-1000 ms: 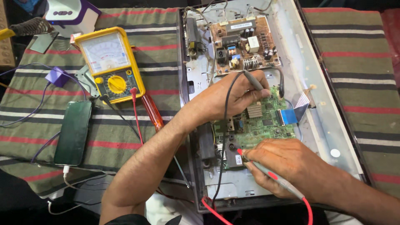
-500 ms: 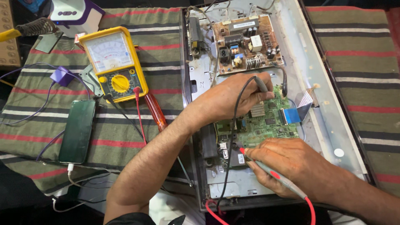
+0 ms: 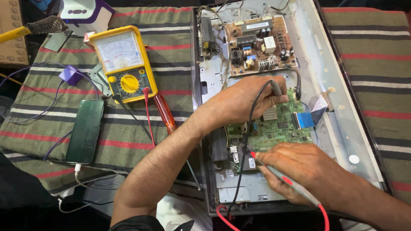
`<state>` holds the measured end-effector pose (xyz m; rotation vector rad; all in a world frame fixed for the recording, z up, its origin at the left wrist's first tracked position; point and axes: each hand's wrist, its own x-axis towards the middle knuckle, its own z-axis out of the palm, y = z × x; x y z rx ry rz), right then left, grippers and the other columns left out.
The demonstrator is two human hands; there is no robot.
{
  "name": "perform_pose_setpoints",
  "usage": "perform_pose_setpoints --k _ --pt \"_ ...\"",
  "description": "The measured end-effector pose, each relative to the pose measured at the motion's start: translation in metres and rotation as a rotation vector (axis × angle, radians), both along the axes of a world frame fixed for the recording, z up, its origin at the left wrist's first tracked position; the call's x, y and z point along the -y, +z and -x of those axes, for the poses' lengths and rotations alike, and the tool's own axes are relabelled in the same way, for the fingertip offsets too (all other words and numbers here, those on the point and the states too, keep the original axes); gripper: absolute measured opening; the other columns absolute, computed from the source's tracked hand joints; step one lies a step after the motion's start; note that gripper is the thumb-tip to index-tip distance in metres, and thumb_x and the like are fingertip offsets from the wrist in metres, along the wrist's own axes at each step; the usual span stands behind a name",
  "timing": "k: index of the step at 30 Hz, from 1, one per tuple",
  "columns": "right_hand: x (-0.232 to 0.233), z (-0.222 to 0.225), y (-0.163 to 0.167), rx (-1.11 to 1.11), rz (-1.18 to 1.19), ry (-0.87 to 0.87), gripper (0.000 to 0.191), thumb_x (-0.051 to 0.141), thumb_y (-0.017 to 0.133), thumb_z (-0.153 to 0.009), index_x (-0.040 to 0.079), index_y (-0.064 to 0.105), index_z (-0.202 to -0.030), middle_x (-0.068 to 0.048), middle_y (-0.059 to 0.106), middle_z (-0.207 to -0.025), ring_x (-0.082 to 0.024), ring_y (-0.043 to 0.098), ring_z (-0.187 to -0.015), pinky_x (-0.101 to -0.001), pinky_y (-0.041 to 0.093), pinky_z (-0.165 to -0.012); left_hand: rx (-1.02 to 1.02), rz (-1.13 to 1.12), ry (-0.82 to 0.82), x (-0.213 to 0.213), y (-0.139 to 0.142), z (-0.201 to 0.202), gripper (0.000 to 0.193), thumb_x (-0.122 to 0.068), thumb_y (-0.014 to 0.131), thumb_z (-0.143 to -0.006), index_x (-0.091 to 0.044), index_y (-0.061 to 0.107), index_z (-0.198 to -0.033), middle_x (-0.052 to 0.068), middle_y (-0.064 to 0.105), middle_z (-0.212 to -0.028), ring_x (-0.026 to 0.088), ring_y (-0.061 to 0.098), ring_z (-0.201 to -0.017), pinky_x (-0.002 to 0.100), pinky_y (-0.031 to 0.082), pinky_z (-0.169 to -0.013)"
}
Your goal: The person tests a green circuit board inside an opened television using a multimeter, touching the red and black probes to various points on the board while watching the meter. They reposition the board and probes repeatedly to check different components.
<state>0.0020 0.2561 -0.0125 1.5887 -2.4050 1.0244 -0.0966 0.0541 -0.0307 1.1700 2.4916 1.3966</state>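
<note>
While the right hand (image 3: 310, 171) grips the red probe (image 3: 282, 179) with its tip at the near left edge of the green circuit board (image 3: 274, 126), the left hand (image 3: 244, 102) pinches the black probe (image 3: 276, 87) on the board's far edge. Probing looks underway; next comes steady contact and a glance left at the yellow multimeter (image 3: 124, 64) on the striped cloth (image 3: 128, 128).

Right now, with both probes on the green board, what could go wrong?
1. The red probe in the right hand touches the green circuit board among closely packed parts; a small slip might bridge two contacts.
2. The black probe in the left hand trails a lead across the board; a tug could shift its tip.
3. The yellow meter lies off to the left, so reading it means looking away from both tips.
</note>
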Motion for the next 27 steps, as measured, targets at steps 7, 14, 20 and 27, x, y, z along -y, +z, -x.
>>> perform_pose_setpoints --k 7,14,20,27 --pt "-0.001 -0.001 0.000 0.010 -0.020 -0.010 0.029 0.003 0.079 -0.076 -0.001 0.068 -0.103 -0.012 0.073 -0.084 -0.026 0.074 -0.074 -0.0366 0.059 -0.065 0.007 0.035 0.019 -0.001 0.002 -0.001 0.019 -0.026 0.061 -0.103 -0.008 0.061 -0.102 0.010 0.071 -0.084 0.025 0.072 -0.079 0.039 0.056 -0.070" --pt "0.002 -0.001 0.002 0.011 -0.012 -0.007 0.031 0.002 0.078 -0.075 -0.001 0.067 -0.104 -0.013 0.074 -0.085 -0.026 0.075 -0.076 -0.0362 0.060 -0.066 0.018 -0.016 -0.004 0.001 0.007 -0.005 0.019 -0.025 0.062 -0.103 -0.007 0.059 -0.104 0.011 0.070 -0.083 0.026 0.070 -0.076 0.040 0.054 -0.069" --pt "-0.007 -0.001 -0.011 0.027 -0.043 -0.017 0.032 0.005 0.079 -0.075 0.002 0.068 -0.105 -0.011 0.072 -0.082 -0.027 0.073 -0.072 -0.0379 0.058 -0.062 -0.016 -0.027 -0.001 0.000 -0.005 -0.001 0.020 -0.026 0.063 -0.103 -0.007 0.058 -0.105 0.014 0.069 -0.084 0.034 0.068 -0.077 0.044 0.052 -0.071" --pt "-0.022 0.003 -0.046 0.023 -0.077 -0.075 0.041 0.015 0.079 -0.077 0.014 0.071 -0.117 -0.004 0.075 -0.093 -0.022 0.075 -0.082 -0.0348 0.059 -0.070 -0.126 0.003 0.055 -0.006 -0.039 0.019 0.029 -0.037 0.064 -0.101 -0.008 0.062 -0.104 0.018 0.073 -0.091 0.041 0.070 -0.089 0.046 0.054 -0.078"
